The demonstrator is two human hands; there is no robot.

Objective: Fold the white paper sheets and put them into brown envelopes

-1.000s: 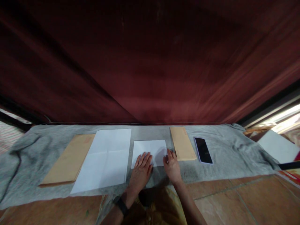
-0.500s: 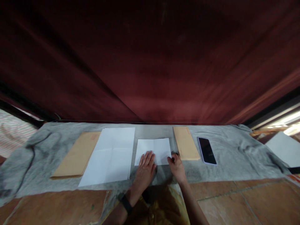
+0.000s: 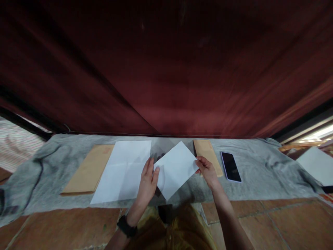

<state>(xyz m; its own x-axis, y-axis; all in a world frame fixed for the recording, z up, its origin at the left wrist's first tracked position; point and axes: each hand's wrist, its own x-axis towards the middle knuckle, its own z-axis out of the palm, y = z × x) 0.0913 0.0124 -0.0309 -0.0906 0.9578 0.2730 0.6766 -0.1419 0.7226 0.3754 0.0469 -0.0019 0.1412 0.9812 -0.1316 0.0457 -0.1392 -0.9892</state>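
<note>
I hold a folded white sheet point(image 3: 174, 168) lifted off the grey cloth point(image 3: 257, 173) and turned like a diamond. My right hand point(image 3: 206, 170) pinches its right corner. My left hand point(image 3: 147, 180) touches its left corner, fingers stretched out along the edge. Left of it lies a larger unfolded white sheet point(image 3: 124, 170) with crease lines, partly over a brown envelope point(image 3: 90, 169). A second brown envelope point(image 3: 206, 152) lies just behind my right hand.
A dark phone point(image 3: 230, 166) lies face up to the right of the second envelope. Dark red fabric hangs behind the cloth. More white paper point(image 3: 313, 165) sits at the far right. Tiled floor runs along the near side.
The folded sheet lay flat under both hands; now it is lifted and rotated about a quarter turn. My right hand moved right and up, gripping its corner.
</note>
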